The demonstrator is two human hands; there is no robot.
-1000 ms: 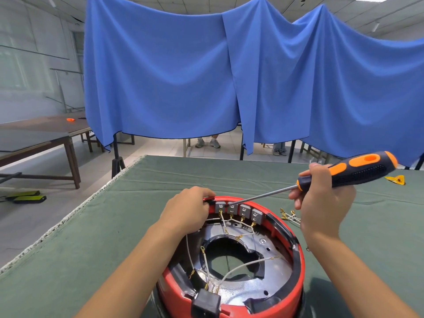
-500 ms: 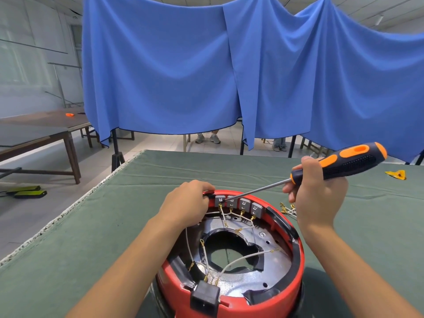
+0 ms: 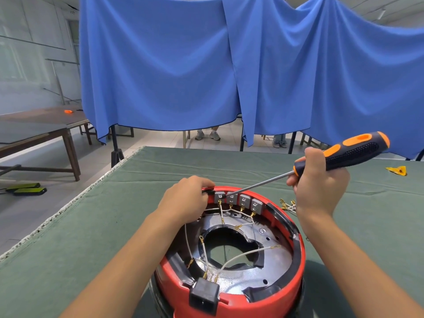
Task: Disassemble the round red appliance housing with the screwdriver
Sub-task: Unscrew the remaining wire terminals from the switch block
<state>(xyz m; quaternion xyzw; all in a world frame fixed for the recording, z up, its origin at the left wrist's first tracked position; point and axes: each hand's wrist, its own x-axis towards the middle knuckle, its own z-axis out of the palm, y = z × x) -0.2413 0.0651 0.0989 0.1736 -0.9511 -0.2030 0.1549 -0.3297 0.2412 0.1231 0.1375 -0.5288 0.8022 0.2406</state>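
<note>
The round red housing (image 3: 296, 269) sits open side up on the green table at the bottom centre, showing a shiny metal plate, white wires and a row of grey switch blocks (image 3: 238, 200) at its far rim. My left hand (image 3: 187, 199) grips the far left rim beside the blocks. My right hand (image 3: 319, 182) holds the orange and black screwdriver (image 3: 353, 151) by the front of its handle. Its shaft slants down to the left, with the tip at the grey blocks.
The green cloth table (image 3: 91, 226) has its left edge close by. Loose gold terminals with wires (image 3: 286, 204) lie right of the housing. A yellow scrap (image 3: 398, 170) lies far right. Blue curtains (image 3: 206, 65) hang behind; wooden tables (image 3: 41, 127) stand left.
Both hands keep their grips on the rim and the screwdriver. The screwdriver tip stays at the grey blocks. The view has shifted slightly.
</note>
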